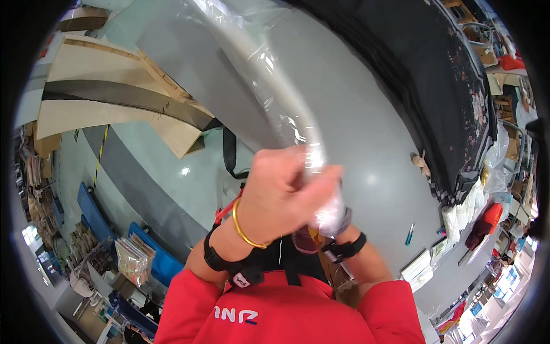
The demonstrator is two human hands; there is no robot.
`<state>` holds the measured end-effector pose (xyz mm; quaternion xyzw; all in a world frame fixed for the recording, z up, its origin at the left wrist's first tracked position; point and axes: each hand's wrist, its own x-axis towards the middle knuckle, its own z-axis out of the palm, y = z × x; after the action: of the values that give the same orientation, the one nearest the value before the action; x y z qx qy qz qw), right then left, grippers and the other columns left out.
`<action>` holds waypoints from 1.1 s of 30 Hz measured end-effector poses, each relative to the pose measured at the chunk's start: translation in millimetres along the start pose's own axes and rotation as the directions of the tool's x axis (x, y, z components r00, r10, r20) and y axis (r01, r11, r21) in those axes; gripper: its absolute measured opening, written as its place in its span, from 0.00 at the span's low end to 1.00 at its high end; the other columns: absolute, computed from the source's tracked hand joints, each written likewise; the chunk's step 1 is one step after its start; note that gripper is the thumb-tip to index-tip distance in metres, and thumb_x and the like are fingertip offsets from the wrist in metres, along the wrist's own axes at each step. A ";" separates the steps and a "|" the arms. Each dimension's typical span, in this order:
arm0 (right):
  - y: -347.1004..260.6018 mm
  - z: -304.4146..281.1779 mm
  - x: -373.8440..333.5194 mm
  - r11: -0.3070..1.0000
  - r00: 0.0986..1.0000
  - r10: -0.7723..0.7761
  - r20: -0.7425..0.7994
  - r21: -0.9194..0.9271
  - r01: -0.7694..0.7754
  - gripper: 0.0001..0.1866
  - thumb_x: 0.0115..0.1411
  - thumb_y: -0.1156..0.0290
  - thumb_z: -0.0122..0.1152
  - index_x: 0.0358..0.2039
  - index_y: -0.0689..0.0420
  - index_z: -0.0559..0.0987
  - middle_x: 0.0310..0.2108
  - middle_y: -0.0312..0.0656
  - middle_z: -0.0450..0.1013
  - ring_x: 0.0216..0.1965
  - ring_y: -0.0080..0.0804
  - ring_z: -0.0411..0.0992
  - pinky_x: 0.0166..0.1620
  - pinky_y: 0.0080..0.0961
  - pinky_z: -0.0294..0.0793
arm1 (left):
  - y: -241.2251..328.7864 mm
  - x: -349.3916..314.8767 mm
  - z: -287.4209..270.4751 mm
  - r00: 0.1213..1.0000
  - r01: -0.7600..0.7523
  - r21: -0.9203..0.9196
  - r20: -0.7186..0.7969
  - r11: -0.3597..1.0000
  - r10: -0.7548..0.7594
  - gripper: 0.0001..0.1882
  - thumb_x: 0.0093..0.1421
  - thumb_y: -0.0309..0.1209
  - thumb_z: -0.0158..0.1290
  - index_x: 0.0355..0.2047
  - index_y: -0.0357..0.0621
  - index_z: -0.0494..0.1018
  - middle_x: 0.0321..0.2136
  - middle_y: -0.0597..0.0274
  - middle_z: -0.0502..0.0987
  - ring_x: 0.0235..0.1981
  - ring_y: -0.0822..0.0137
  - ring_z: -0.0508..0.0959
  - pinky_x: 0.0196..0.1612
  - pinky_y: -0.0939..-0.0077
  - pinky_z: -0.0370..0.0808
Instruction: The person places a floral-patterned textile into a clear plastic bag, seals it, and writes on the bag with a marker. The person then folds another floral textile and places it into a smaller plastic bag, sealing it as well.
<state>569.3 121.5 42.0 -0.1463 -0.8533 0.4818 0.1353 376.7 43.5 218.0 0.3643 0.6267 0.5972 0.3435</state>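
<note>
A long length of clear plastic film (269, 74), glossy and bunched with a whitish core, stretches from the top of the view down to my hands. My left hand (281, 192) is closed round it, blurred at the fingertips, with a gold bangle and a black strap at the wrist. Behind the film's lower end lies my right hand (345, 221), mostly hidden, so its fingers do not show. A black strap circles that wrist too. Under the film spreads a grey table top (366, 143).
Black fabric (412, 63) with a floral border is piled along the table's far right. A small teal-handled tool (410, 234) lies on the right. Wooden boards (103, 86) stand at left; blue panels (150, 252) stand beyond, at lower left.
</note>
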 end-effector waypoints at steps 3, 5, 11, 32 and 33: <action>-13.4 46.2 -9.6 0.873 0.962 0.236 -0.139 0.465 -0.147 0.34 0.56 0.64 0.71 0.63 0.54 0.71 0.61 0.50 0.69 0.61 0.49 0.68 0.61 0.52 0.66 | 30.0 35.5 37.9 0.973 -0.223 0.303 0.012 0.927 0.230 0.19 0.56 0.32 0.64 0.15 0.40 0.69 0.12 0.58 0.70 0.12 0.58 0.72 0.20 0.69 0.67; 0.4 77.7 -9.8 0.633 0.920 0.374 -0.113 0.757 -0.165 0.30 0.60 0.65 0.68 0.62 0.55 0.72 0.59 0.48 0.71 0.58 0.44 0.70 0.59 0.47 0.69 | 19.7 74.1 66.8 0.959 -0.265 0.384 0.005 0.884 0.285 0.21 0.58 0.39 0.63 0.16 0.39 0.70 0.12 0.56 0.70 0.14 0.53 0.71 0.22 0.62 0.68; 46.4 107.9 8.6 0.349 0.874 0.477 -0.095 0.933 -0.089 0.22 0.67 0.67 0.63 0.58 0.58 0.73 0.53 0.43 0.76 0.52 0.33 0.74 0.54 0.33 0.76 | -81.1 91.7 94.3 0.977 0.084 0.322 0.158 0.943 -0.141 0.16 0.64 0.38 0.53 0.28 0.35 0.74 0.25 0.48 0.77 0.30 0.50 0.78 0.36 0.57 0.74; 37.4 -13.1 -45.5 0.945 0.969 -0.150 0.197 -0.260 0.199 0.19 0.46 0.79 0.65 0.42 0.53 0.79 0.50 0.39 0.73 0.51 0.42 0.71 0.52 0.40 0.73 | -220.3 2.1 33.4 0.862 -0.504 0.801 0.493 0.323 0.123 0.33 0.66 0.52 0.52 0.69 0.61 0.64 0.73 0.53 0.56 0.74 0.52 0.53 0.75 0.48 0.47; 39.9 -11.6 -47.0 0.952 0.968 -0.171 0.181 -0.222 0.210 0.19 0.46 0.79 0.66 0.41 0.53 0.79 0.49 0.38 0.74 0.51 0.42 0.71 0.52 0.40 0.73 | -222.4 1.4 32.4 0.863 -0.502 0.794 0.489 0.344 0.131 0.33 0.65 0.51 0.54 0.69 0.61 0.64 0.73 0.52 0.56 0.74 0.52 0.54 0.75 0.48 0.48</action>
<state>621.6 132.4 9.2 -0.0393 -0.9233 0.3704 0.0938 393.7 56.1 -5.8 0.7033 0.6922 0.1464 0.0695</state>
